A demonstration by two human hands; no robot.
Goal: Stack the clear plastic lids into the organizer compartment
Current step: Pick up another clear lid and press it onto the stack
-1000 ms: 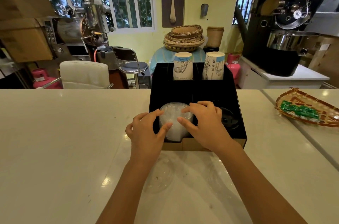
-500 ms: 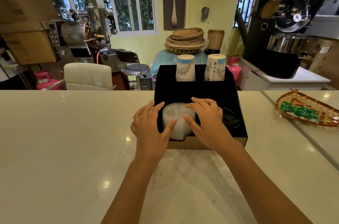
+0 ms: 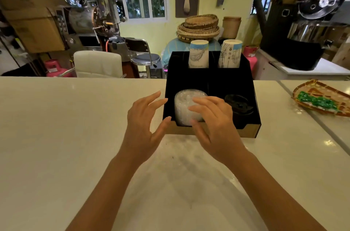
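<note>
Two bare hands hover open at the black organizer (image 3: 251, 98) on the pale counter (image 3: 56, 126).

Left hand (image 3: 141, 126), centre frame, fingers spread, holds nothing. Right hand (image 3: 214, 122) sits over the organizer's front edge, fingers loose, empty. The stack of clear lids (image 3: 184, 105) stands upright in the front left compartment, axis vertical.

Your two forearms are bare up to the bottom edge of the view, with no sleeves showing. Your left hand (image 3: 144, 126) and right hand (image 3: 214, 126) wear no gloves, rings, watch or bracelets; fingernails are short and unpainted.
</note>
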